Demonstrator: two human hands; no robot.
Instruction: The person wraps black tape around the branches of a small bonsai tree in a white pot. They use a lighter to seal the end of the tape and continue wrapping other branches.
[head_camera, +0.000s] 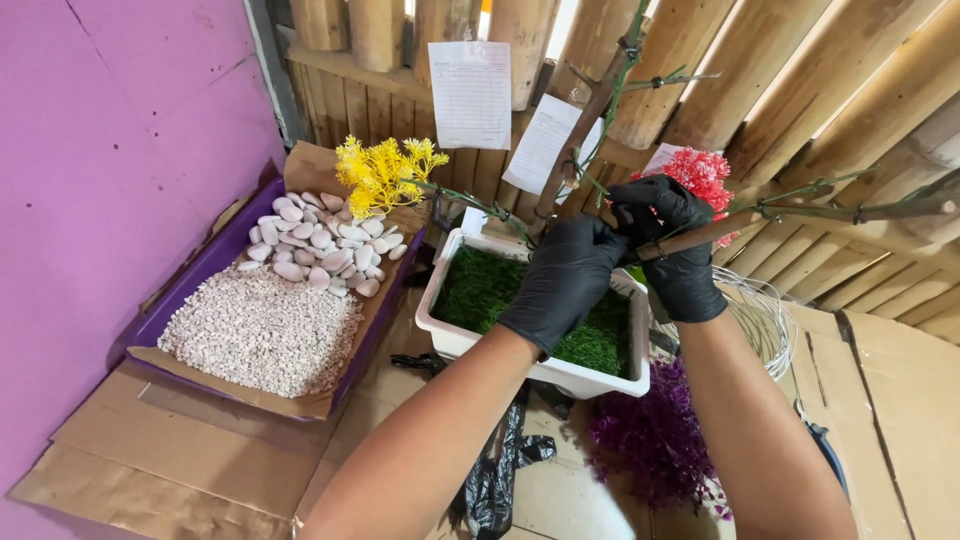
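Working both gloved hands at one spot on the branch (790, 214), above the white planter (440, 330). Left hand (565, 280) pinched shut at the fingertips on something thin against the wood, probably wire, too fine to tell. Right hand (668, 240) curled closed around the branch just below the red sprig (702, 176). Best done, by judgement, holding the branch dead still with the right while the left draws the binding snug, each turn touching the last, clear of the sprig so no blossom gets crushed.

Planter: filled rim to rim with green turf (480, 285), trunk (580, 130) rising from its back edge. Purple tray (215, 262), lined with cardboard: white pebbles (320, 245) heaped at the far end, fine pale gravel (262, 330) at the near end, touching. Yellow sprig (382, 172) overhanging the pebbles. Wire coil (765, 315) just right of the planter; purple foliage (655, 440) lying loose in front of it.
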